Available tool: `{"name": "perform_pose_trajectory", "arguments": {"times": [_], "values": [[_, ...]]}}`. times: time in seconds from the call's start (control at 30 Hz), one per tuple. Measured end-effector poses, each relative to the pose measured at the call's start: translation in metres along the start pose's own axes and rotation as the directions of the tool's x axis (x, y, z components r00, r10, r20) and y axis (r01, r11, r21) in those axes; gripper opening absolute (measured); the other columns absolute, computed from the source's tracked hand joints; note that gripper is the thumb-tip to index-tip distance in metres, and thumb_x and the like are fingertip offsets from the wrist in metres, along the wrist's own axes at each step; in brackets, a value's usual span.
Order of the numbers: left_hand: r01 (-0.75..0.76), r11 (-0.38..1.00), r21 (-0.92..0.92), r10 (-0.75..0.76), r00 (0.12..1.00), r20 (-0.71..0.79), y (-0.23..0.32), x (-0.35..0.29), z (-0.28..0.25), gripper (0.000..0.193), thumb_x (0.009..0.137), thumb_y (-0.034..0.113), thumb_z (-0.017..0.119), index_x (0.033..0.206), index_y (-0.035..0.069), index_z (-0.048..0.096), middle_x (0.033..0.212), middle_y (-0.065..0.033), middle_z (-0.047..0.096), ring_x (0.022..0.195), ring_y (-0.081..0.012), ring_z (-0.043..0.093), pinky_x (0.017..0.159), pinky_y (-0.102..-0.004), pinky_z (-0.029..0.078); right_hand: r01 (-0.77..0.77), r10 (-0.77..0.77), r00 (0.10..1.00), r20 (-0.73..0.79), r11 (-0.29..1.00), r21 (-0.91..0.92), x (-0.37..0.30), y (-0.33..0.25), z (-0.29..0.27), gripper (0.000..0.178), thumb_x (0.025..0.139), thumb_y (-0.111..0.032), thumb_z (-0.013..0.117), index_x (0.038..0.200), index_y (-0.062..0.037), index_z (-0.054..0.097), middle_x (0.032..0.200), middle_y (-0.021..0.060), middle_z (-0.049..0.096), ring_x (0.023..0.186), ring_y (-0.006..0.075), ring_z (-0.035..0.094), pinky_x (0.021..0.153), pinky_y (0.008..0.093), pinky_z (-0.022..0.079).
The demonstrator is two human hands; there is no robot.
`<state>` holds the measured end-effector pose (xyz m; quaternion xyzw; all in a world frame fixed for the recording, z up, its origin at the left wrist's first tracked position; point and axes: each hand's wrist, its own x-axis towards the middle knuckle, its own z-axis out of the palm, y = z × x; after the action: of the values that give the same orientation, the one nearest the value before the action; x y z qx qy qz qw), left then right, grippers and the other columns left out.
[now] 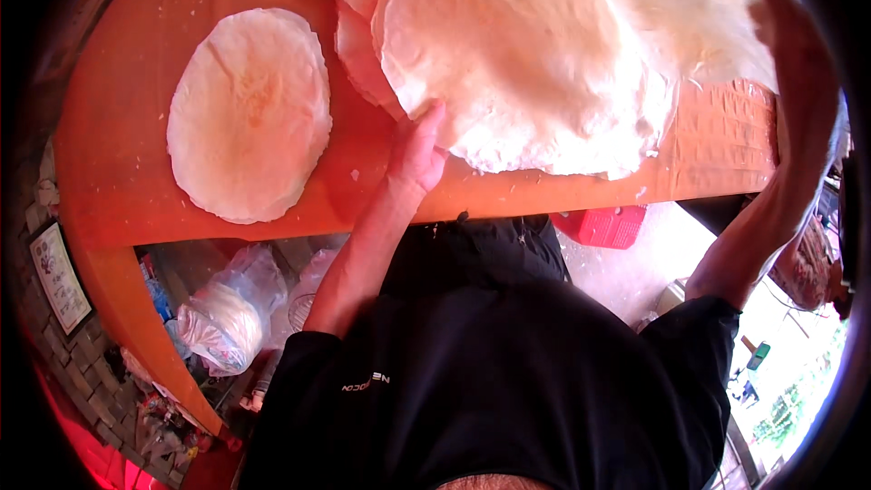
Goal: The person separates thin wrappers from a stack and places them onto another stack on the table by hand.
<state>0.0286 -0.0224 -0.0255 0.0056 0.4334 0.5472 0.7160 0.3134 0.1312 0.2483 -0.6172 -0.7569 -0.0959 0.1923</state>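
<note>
1. Black shirt [490,372] fills the near foreground; the person stands tight against the front edge of the orange table [118,172], both forearms reaching over it.
2. Below the table's left end: one knotted clear plastic bag [222,318], stowed underneath. Beyond the table's right end, one red crate [603,225] on the floor.
3. Left hand [417,150] at the near rim of the large flatbread stack [526,63], fingers tucked under the edge, thumb on top: pinched on it, probably to steady or lift.
4. Right hand [798,63] at the stack's right side, fingers spread flat against it; palm hidden, so I cannot tell whether it grips.
5. One single flatbread [249,113] lies alone, well left of the stack.
6. Stack count: at least three overlapping rounds; exact number unclear.
</note>
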Motion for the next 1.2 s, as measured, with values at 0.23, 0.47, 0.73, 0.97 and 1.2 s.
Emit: {"name": "perform_pose_trajectory", "arguments": {"times": [0.23,0.47,0.73,0.97,1.2], "values": [[0.051,0.947,-0.316,0.055,0.946,0.320,0.017,-0.026,0.017,0.071,0.093,0.060,0.038,0.140,0.006,0.039,0.136,-0.0113,0.051,0.126,-0.0295,0.047,0.102,-0.0490,0.040,0.244,-0.439,0.790,0.428,0.865,0.437,-0.137,-0.116,0.130,0.016,0.085,-0.013,0.053,0.078,-0.0037,0.064,0.074,0.0170,0.063,0.063,0.0338,0.063,0.055,0.0448,0.047],[-0.019,0.987,-0.161,0.063,0.960,0.273,0.015,-0.015,0.002,0.049,0.091,0.040,0.052,0.128,0.007,0.051,0.116,-0.0095,0.061,0.102,-0.0234,0.060,0.081,-0.0393,0.052,0.113,-0.358,0.875,0.327,0.806,0.581,-0.164,-0.129,0.141,0.033,0.077,-0.027,0.071,0.098,-0.0022,0.065,0.081,0.0168,0.063,0.078,0.0355,0.064,0.068,0.0427,0.052],[-0.019,0.997,-0.074,0.032,0.984,0.177,0.015,0.001,0.006,0.037,0.091,0.023,0.065,0.124,0.013,0.051,0.115,-0.0010,0.062,0.103,-0.0168,0.061,0.082,-0.0357,0.053,0.019,-0.203,0.929,0.308,0.861,0.509,-0.167,-0.135,0.160,0.020,0.080,-0.022,0.067,0.088,-0.0044,0.063,0.078,0.0179,0.062,0.075,0.0354,0.063,0.064,0.0443,0.051],[-0.096,0.989,-0.113,0.114,0.980,0.165,0.008,-0.007,0.008,0.033,0.093,0.011,0.060,0.125,0.012,0.050,0.116,0.0004,0.060,0.105,-0.0168,0.061,0.087,-0.0336,0.053,0.378,-0.326,0.841,0.432,0.925,-0.037,-0.118,-0.100,0.144,0.013,0.079,-0.007,0.054,0.081,-0.0125,0.065,0.058,0.0094,0.060,0.052,0.0268,0.062,0.047,0.0371,0.049],[0.024,1.000,0.007,-0.025,0.985,0.171,0.001,-0.010,-0.014,0.044,0.097,0.035,0.053,0.131,0.009,0.045,0.124,-0.0029,0.056,0.113,-0.0191,0.056,0.091,-0.0341,0.049,-0.010,-0.021,0.991,0.136,0.974,0.226,-0.069,-0.074,0.015,0.023,0.089,-0.015,0.057,0.107,-0.0189,0.071,0.080,0.0111,0.069,0.063,0.0221,0.067,0.056,0.0316,0.050]]}}
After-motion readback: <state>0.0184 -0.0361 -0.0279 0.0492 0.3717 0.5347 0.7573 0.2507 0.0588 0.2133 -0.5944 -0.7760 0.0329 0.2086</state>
